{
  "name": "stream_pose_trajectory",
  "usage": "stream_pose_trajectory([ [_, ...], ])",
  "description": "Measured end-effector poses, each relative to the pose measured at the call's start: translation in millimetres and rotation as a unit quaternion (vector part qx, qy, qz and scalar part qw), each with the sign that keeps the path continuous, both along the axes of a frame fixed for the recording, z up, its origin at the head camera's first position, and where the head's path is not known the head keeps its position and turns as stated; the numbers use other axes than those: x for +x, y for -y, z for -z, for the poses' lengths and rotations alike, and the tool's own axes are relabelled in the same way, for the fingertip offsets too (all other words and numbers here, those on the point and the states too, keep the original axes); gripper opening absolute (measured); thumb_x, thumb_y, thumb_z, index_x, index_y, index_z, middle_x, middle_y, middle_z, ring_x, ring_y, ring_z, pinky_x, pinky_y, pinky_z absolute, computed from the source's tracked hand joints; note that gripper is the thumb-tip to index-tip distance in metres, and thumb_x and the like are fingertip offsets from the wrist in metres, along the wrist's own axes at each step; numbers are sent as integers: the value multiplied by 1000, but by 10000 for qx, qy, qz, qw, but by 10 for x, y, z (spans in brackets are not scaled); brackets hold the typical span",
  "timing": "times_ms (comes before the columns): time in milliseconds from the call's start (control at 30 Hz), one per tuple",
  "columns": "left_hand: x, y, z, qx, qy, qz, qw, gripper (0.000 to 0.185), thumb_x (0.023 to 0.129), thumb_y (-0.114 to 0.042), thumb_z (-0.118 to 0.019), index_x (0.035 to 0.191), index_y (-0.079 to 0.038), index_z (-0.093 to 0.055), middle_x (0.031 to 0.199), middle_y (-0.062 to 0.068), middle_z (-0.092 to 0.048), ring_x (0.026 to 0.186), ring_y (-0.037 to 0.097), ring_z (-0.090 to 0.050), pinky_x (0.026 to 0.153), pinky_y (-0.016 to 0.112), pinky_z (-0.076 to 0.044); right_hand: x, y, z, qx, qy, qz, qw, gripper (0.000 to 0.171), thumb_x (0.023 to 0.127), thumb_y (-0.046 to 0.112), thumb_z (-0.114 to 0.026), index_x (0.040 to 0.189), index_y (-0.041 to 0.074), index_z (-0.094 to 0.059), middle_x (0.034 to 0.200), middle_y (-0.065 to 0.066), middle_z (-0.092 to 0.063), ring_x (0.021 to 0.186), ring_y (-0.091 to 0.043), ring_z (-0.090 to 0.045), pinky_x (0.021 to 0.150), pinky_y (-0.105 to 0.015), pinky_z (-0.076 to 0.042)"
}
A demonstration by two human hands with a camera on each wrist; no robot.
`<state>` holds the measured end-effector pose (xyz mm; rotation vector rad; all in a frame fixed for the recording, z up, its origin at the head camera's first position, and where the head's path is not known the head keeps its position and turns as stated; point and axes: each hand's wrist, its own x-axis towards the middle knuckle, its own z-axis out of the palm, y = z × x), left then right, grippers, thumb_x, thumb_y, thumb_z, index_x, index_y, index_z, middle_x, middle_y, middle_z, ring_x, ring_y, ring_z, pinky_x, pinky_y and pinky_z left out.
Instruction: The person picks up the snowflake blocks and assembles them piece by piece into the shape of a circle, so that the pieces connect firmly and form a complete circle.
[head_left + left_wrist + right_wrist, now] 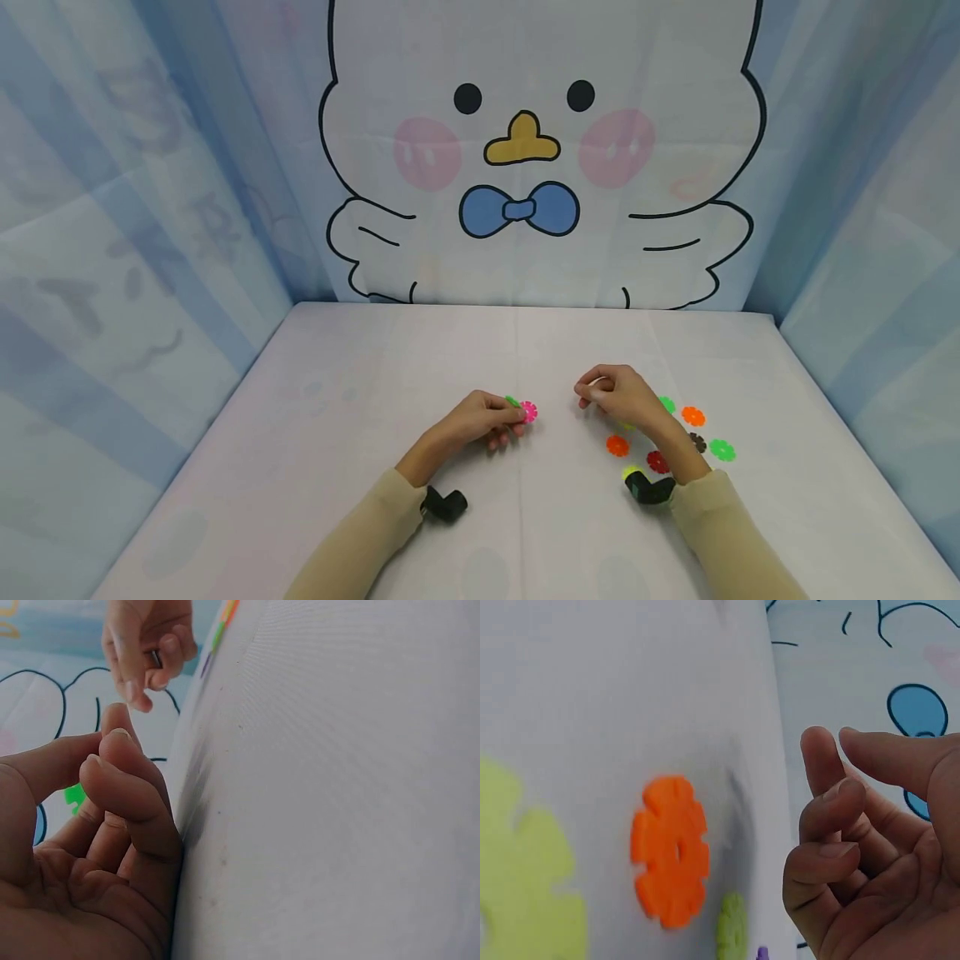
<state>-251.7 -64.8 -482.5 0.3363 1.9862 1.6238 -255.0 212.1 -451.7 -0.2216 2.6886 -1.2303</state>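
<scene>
On the left side there is a pale blue curtain wall [112,250] with faint printed figures. It stands along the left edge of the table [360,375], which is covered with a white cloth. The back wall carries a big cartoon bird [525,150] with a yellow beak, pink cheeks and a blue bow tie.

The left hand [480,421] rests on the cloth, left of the middle. Its fingers are curled, and the fingertips pinch a pink snowflake disc [528,411] with a green disc [512,402] joined just behind it. In the left wrist view the fingers [124,787] are bent against the cloth and only a bit of the green piece [73,796] shows between them. A black wrist camera [444,503] sits under the beige sleeve.

The right hand [618,396] is a little right of the middle, with its fingers curled too. In the left wrist view a small dark piece [156,658] seems to sit between its fingertips, but I cannot tell what it is. In the right wrist view the fingers [832,817] look curled around nothing.

Around the right wrist loose discs lie on the cloth: an orange one [617,446], a red one [657,462], a yellow-green one [630,472], a second orange one [693,416], a dark brown one [698,442] and a green one [722,450] farthest right. The right curtain wall [862,250] is also pale blue.
</scene>
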Motion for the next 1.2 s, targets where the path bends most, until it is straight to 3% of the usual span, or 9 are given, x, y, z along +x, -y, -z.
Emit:
stream_pose_trajectory([
  [300,3,32,-4,-44,62,-10,10000,27,92,-26,-68,101,-1,-72,76,0,-69,56,9,-54,49,20,-46,-21,-485,-60,1063,-149,547,9927,33,93,35,-65,113,9,-66,89,-7,-72,79,-20,-57,66,-27,-43],
  [533,-3,62,-24,1,72,41,10000,28,93,-25,-67,103,0,-72,77,0,-70,57,9,-55,51,20,-47,3,-679,-43,1685,-169,694,9831,40,89,33,-70,116,5,-66,98,-16,-68,82,-24,-58,67,-31,-49],
  [867,-14,85,-39,-5,127,97,9999,28,93,-26,-66,105,-1,-72,78,1,-71,57,10,-56,51,20,-47,-9,-680,-26,1790,95,829,9803,41,85,29,-75,114,2,-65,105,-22,-63,87,-31,-56,73,-39,-52],
  [1200,-19,98,-28,48,142,88,9998,27,92,-27,-67,103,-2,-73,78,2,-70,56,9,-54,49,19,-46,-20,-644,-36,1606,-174,831,9834,31,87,18,-74,112,4,-63,105,-19,-65,92,-32,-57,81,-46,-52],
])
